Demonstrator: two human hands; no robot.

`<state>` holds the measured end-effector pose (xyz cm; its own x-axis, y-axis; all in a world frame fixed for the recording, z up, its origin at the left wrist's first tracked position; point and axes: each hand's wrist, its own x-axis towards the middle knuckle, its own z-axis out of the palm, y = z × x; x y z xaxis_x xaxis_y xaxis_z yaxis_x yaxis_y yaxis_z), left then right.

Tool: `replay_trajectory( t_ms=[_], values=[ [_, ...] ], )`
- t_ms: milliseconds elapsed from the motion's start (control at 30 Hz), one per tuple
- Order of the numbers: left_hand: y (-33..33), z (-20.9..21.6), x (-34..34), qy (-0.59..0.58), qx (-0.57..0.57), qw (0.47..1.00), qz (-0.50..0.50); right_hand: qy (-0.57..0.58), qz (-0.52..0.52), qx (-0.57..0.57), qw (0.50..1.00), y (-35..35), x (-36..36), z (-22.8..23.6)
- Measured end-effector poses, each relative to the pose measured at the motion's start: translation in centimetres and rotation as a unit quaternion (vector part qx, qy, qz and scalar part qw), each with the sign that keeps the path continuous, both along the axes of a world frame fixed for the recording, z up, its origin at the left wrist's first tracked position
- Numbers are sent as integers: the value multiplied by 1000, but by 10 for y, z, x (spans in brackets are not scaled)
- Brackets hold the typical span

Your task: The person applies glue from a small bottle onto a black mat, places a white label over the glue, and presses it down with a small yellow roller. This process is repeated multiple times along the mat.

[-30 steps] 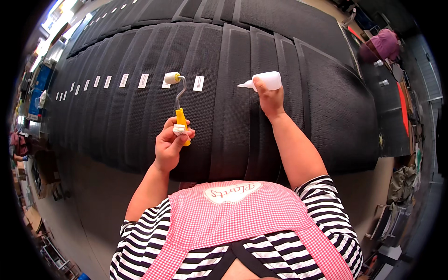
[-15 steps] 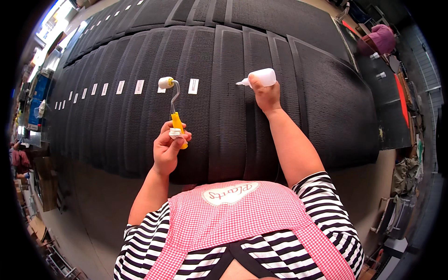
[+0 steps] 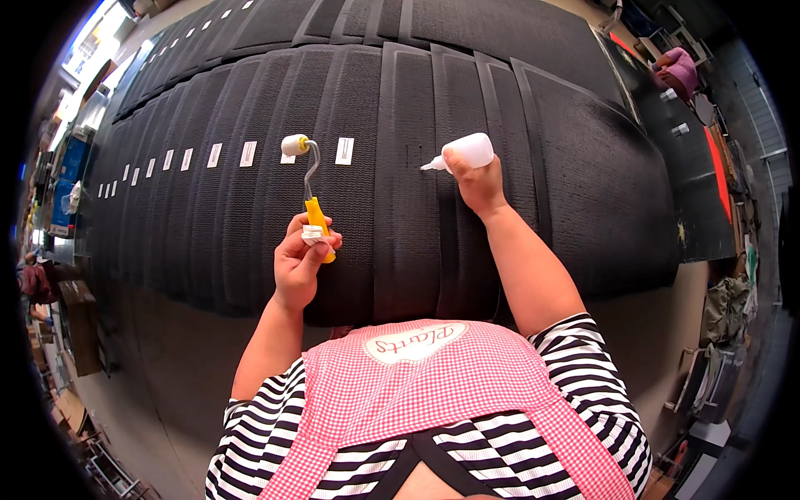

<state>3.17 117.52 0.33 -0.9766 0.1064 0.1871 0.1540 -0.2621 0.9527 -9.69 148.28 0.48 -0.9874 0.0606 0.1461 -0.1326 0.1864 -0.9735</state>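
My left hand (image 3: 298,258) is closed round the yellow handle of a small paint roller (image 3: 314,215), whose white head points away from me. The same hand pinches a small stack of white labels (image 3: 312,234). In my right hand (image 3: 481,185) is a white squeeze bottle (image 3: 472,150), tilted so its narrow nozzle points left and down at a black ribbed mat (image 3: 406,242). Faint marks show on the mat by the nozzle tip; whether the tip touches I cannot tell. A white label (image 3: 344,151) lies on the neighbouring mat to the left.
Overlapping black mats cover the table, with a row of white labels (image 3: 214,155) running left. A second row of mats (image 3: 500,29) lies behind. A person in a purple top (image 3: 682,71) is at the far right. A cardboard box (image 3: 79,325) stands on the left.
My right hand has shifted slightly nearer, tilting the bottle so its nozzle has moved down toward me. The left hand, with the roller and labels, has hardly moved.
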Motion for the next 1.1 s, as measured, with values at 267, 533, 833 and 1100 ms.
replay_trajectory(
  t_ms=[267, 533, 833, 1100],
  values=[
    [0, 0, -1, 5, 15, 1000, -12, -30, 3, -81, 996, -12, 5, 5],
    [-1, 1, -1, 6, 7, 1000, -13, -14, -13, 4, 1000, -15, 6, 4],
    [-2, 0, -1, 8, -2, 1000, -12, 15, -28, -39, 999, -9, 1, 4],
    [-1, 1, -1, 2, 2, 1000, -9, 33, -100, 15, 994, -29, -24, -3]
  ],
)
